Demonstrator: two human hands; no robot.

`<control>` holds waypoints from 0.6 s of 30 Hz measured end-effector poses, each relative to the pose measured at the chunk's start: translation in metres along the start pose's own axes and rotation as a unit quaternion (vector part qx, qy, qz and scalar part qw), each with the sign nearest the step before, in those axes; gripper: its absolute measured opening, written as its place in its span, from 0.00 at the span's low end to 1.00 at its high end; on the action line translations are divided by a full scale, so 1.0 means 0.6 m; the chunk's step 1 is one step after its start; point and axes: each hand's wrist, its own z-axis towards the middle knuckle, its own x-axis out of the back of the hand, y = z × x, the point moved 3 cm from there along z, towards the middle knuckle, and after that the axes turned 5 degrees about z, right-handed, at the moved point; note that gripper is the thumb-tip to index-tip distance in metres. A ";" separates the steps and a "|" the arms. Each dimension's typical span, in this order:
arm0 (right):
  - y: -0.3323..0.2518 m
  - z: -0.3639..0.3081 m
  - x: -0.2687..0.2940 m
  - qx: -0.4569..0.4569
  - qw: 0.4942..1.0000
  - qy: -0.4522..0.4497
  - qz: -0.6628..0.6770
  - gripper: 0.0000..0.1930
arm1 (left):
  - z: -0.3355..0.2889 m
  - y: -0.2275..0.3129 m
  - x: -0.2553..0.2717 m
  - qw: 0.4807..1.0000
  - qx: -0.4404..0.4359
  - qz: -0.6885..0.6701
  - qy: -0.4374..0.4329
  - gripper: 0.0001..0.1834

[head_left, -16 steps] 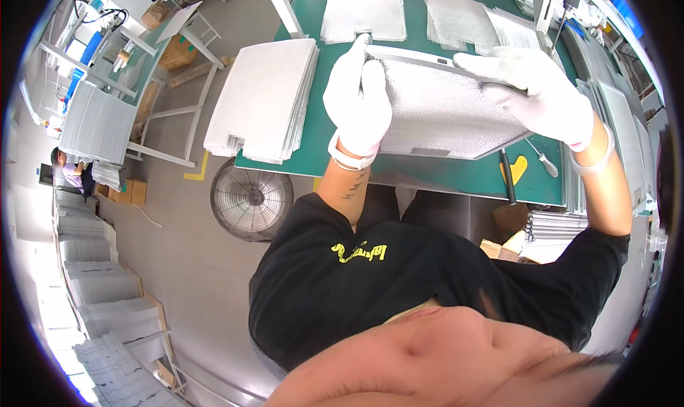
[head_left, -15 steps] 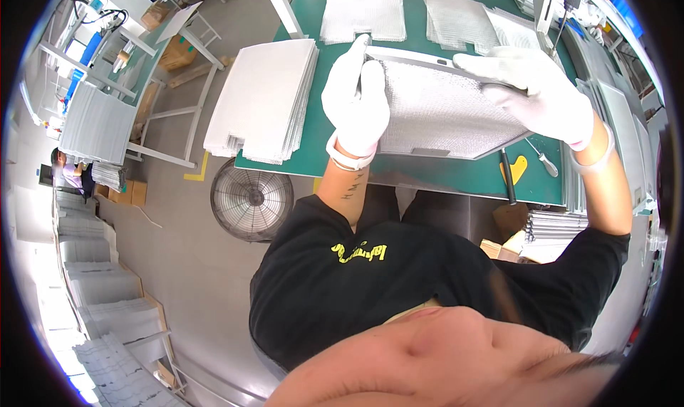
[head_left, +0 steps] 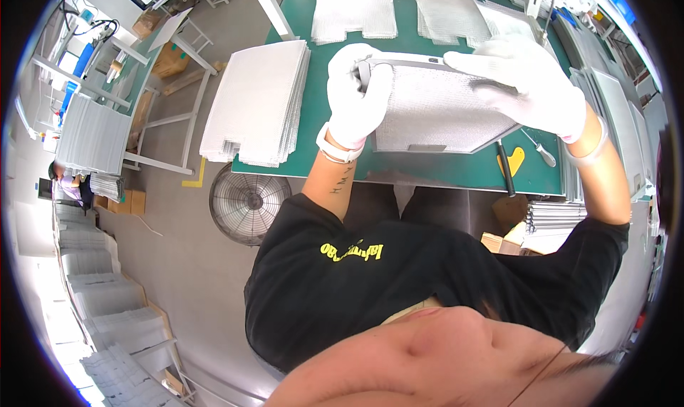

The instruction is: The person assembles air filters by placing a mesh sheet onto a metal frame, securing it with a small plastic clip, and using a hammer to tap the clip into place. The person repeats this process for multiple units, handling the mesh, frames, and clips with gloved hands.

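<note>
A framed metal mesh filter panel (head_left: 431, 111) is held tilted above the near part of the green workbench (head_left: 313, 147). My left hand (head_left: 358, 97), in a white glove, is closed round its far left corner, the thumb along the left side. A grey end of the frame shows between thumb and fingers. My right hand (head_left: 531, 83), gloved too, grips the far right part, with fingers over the far frame bar and thumb at the mesh. The panel hides its own underside and some of the fingertips.
Stacked mesh sheets (head_left: 253, 101) stand left on the bench; more mesh sheets (head_left: 354, 12) lie at the far side. Right of the panel are a black-handled hammer (head_left: 505, 166), a yellow tool (head_left: 516, 161) and a screwdriver (head_left: 544, 154). A floor fan (head_left: 251, 202) stands below left.
My left hand has shifted from a stretched-finger hold to curled fingers round the panel's far left corner. The right hand keeps its grip, and the panel has moved only slightly.
</note>
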 end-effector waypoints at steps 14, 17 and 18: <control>0.064 -0.358 -0.366 -0.534 0.837 -0.016 -0.123 0.21 | 0.179 0.065 0.030 0.962 -0.195 0.111 -0.158 0.19; 0.067 -0.377 -0.366 -0.561 0.822 0.007 -0.098 0.20 | 0.166 0.110 -0.105 0.858 -0.313 -0.020 -0.408 0.19; 0.068 -0.391 -0.366 -0.564 0.821 0.062 -0.056 0.19 | 0.142 0.106 -0.132 0.821 -0.381 0.038 -0.423 0.19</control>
